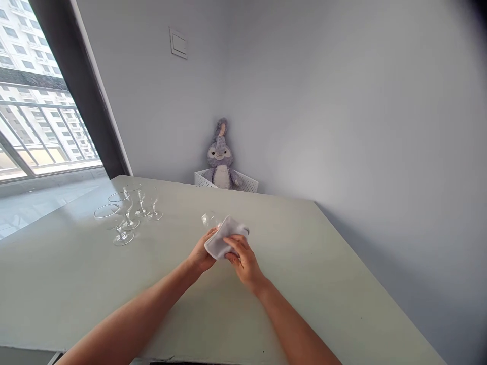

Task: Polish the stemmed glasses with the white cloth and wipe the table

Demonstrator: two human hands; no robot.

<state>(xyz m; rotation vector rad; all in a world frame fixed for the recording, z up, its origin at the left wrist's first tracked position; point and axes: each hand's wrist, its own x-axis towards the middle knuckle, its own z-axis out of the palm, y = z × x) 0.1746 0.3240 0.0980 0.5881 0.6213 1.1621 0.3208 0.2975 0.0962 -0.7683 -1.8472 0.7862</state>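
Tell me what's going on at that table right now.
A person has both hands on a folded white cloth. The left hand holds it from the side, and the right hand rests over it. The cloth wraps a clear glass, part of which shows past its far edge. Four clear stemmed glasses stand upright together on the pale green table, off to the left. A grey plush rabbit sits in a white lattice basket beyond the table's far edge.

My soft gray cloth (pixel 225 237) hides most of the clear glass cup (pixel 208 219), so only a small bit of it shows in the middle of the picture. The bottom edge cuts off my left arm (pixel 129 319) and my right arm (pixel 297 324). The table hides the low part of the white plastic basket (pixel 203 180).
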